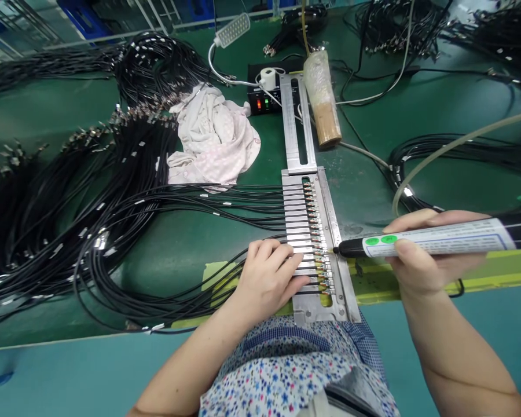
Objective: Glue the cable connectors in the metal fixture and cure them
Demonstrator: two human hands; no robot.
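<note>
My right hand (421, 266) is wrapped round a thick pen-shaped tool (451, 237) with a white label, two green stickers and a black nose. Its thin tip points left and is at the row of small connector ends (316, 231) in a slotted metal fixture (304, 313); whether it touches them I cannot tell. Black cables (256, 217) run from the left into the fixture's grooves, side by side. Across the lower cables, at the fixture's left edge, lies my left hand (267, 275), fingers apart and slightly bent, resting on them without gripping.
Large bundles of black cables (130, 156) cover the left of the green table. A crumpled cloth (217, 133) lies behind the fixture, beside a black control box (260, 101) with lit switches. A wrapped cylinder (323, 98), a small lamp (232, 30) and a curving hose (460, 139) stand around.
</note>
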